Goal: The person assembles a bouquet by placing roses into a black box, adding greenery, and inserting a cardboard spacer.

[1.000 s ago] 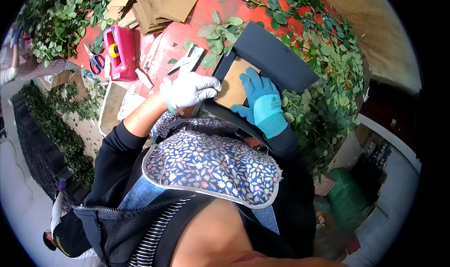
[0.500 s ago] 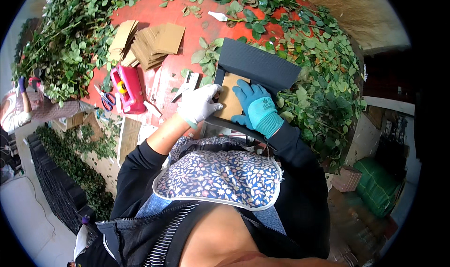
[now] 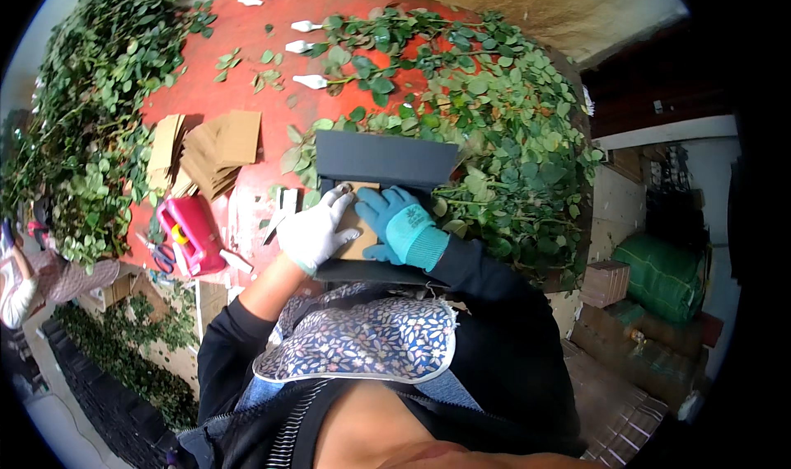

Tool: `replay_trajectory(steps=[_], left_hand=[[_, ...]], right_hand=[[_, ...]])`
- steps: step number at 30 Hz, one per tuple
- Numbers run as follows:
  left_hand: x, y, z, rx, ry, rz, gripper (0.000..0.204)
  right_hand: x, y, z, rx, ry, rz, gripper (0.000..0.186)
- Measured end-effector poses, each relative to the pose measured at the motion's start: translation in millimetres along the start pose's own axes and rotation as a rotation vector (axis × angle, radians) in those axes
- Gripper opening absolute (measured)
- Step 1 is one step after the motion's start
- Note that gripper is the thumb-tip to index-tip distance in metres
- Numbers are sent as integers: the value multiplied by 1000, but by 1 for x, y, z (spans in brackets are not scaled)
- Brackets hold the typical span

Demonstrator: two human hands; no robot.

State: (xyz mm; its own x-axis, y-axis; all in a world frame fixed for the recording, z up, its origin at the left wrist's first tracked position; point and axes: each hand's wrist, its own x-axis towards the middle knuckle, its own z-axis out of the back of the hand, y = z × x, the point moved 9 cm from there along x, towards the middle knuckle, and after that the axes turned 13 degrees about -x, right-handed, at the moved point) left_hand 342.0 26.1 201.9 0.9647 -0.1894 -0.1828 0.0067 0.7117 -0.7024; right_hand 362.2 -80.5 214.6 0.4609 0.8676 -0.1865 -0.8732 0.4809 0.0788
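Note:
A black box (image 3: 387, 157) lies at the table's near edge with its lid raised at the far side. Inside it is a piece of brown cardboard (image 3: 360, 240). My left hand (image 3: 315, 232), in a white glove, rests on the cardboard's left part, thumb and fingers apart. In a teal and blue glove, my right hand (image 3: 404, 227) lies over the right part, fingers spread. Part of the cardboard is hidden beneath both hands. Close to my left hand is a whitish tool, perhaps a stapler (image 3: 283, 213).
Brown cardboard sheets (image 3: 218, 149) are piled on the red table (image 3: 272, 20), with a pink tape dispenser (image 3: 191, 236) and scissors (image 3: 161, 255) nearer. Leafy stems (image 3: 511, 164), some with white-wrapped heads (image 3: 310, 82), cover the right; more greenery (image 3: 99, 114) is heaped left. Another person (image 3: 62, 281) stands far left.
The whole view has shifted and turned, so the table's things appear lower and farther left. Both hands stay on the cardboard in the box, with little visible change in their hold.

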Motion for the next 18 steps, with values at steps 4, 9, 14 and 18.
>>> replay_trajectory(steps=[4,9,14,18], left_hand=[[-5,-4,-4,79,-1,-24,66],[-7,-6,-3,150,8,-47,69],[-9,-7,-23,132,160,118,71],[-7,-2,-18,147,142,135,70]], right_hand=[[-15,1,20,69,4,84,70],[9,-78,137,480,-246,120,31],[117,-248,55,98,-64,-409,23],[189,-274,-16,-553,-95,-128,22]])
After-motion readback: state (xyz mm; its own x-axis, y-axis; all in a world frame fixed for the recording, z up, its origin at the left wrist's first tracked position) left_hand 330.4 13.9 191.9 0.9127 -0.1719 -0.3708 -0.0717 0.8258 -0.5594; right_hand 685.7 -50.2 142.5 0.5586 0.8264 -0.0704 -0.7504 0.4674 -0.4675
